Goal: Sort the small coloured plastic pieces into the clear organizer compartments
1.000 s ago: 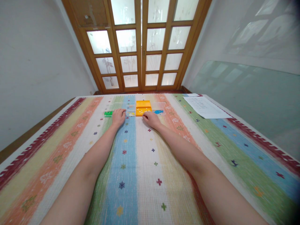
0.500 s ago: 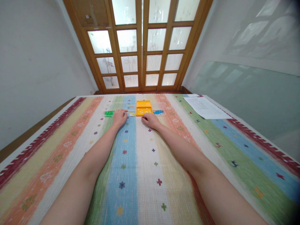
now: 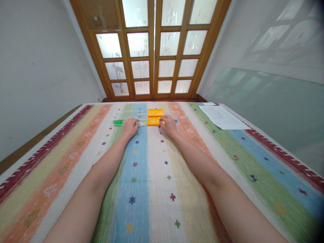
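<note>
An orange-yellow box (image 3: 155, 112) lies open at the far part of the table, with small white pieces in its near half. My right hand (image 3: 169, 126) is at its right front corner, thumb and fingers pinched; anything between them is too small to make out. This hand partly covers a clear box of blue pieces (image 3: 176, 120). To the left, my left hand (image 3: 130, 127) rests with curled fingers over a clear plastic box, between green pieces (image 3: 118, 122) and small yellow pieces (image 3: 143, 123). What its fingertips hold, if anything, is hidden.
A striped, patterned cloth (image 3: 158, 189) covers the table. Printed white paper (image 3: 222, 116) lies at the far right. Beyond the table stand wooden doors (image 3: 154, 67) with glass panes, and a pale glass panel (image 3: 265, 101) leans along the right wall.
My right hand has moved right and slightly away from me, from the orange box's front edge to its right corner, now covering most of the blue pieces. The left hand stays nearly still.
</note>
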Available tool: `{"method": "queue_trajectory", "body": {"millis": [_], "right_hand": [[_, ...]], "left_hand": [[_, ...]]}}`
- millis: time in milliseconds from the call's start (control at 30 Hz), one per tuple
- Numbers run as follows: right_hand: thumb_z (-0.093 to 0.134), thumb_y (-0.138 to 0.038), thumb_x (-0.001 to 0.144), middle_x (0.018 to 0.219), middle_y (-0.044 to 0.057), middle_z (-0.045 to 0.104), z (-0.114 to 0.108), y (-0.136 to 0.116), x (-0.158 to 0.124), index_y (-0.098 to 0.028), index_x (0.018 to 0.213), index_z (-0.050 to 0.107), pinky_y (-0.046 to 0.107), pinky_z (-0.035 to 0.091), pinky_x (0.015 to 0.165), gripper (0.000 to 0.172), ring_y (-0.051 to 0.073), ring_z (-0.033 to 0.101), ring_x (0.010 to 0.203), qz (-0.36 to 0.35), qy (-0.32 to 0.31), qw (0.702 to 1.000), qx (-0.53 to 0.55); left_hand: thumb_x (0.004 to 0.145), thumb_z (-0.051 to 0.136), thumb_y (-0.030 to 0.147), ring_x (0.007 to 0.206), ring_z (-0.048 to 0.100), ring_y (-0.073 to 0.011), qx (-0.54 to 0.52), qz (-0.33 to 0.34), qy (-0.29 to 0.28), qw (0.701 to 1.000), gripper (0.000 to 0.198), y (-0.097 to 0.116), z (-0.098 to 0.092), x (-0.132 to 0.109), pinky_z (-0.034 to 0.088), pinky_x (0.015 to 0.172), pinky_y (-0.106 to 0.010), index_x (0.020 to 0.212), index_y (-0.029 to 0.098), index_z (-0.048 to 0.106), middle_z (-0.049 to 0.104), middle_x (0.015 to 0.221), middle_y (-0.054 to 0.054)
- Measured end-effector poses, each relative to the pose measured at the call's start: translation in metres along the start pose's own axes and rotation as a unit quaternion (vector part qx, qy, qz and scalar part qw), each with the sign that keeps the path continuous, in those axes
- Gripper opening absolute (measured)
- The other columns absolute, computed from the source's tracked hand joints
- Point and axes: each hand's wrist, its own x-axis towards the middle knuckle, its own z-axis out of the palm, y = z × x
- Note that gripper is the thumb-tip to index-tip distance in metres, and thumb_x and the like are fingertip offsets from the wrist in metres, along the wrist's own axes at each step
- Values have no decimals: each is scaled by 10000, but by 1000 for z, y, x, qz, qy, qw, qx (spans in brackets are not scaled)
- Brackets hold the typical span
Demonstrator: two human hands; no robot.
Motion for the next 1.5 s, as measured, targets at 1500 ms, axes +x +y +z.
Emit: {"method": "queue_trajectory", "body": {"millis": [1500], "right_hand": [[523,-251,958,1030,118,739,-8,45,6,-189,1040,736,320,442,815,237,247,625,925,186,-29,979,-75]], "left_hand": [[1003,525,295,1182,571,-274,8,97,-69,993,280,45,-4,-7,432,1065,-448,1154,223,750,715,1206,-91]]}}
